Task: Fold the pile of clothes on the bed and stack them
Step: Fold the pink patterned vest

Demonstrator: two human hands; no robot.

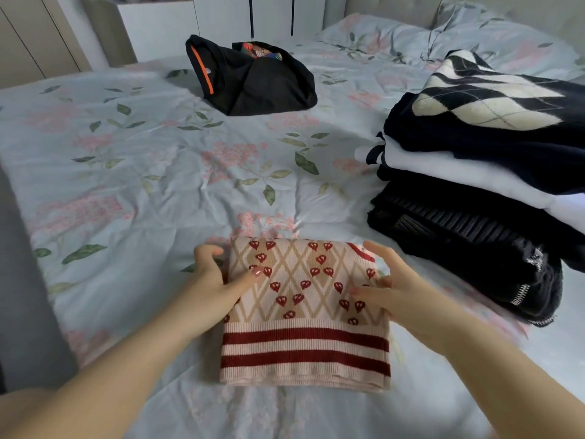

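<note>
Two hands: both are on one garment, one at each side edge.
Garment in hand: folded pink knit sweater (304, 312) with red heart motifs on a beige diamond lattice and dark red stripes at the ribbed hem; lies flat on the near middle of the bed.
Left hand (215, 280): thumb laid on top of the sweater, fingers curled at its left edge, grasping it.
Right hand (392, 280): thumb on top, fingers curled round the far right corner, grasping it.
Folded stack (474, 172): just right of the sweater; black-and-cream argyle knit (493, 99) on top, then white, then black ribbed layers.
Unfolded pile: crumpled black garment with an orange stripe (253, 80), far centre, well apart from the sweater.
Bed: pale blue floral cover (126, 160).
Pillows (474, 30): matching floral, far right.
</note>
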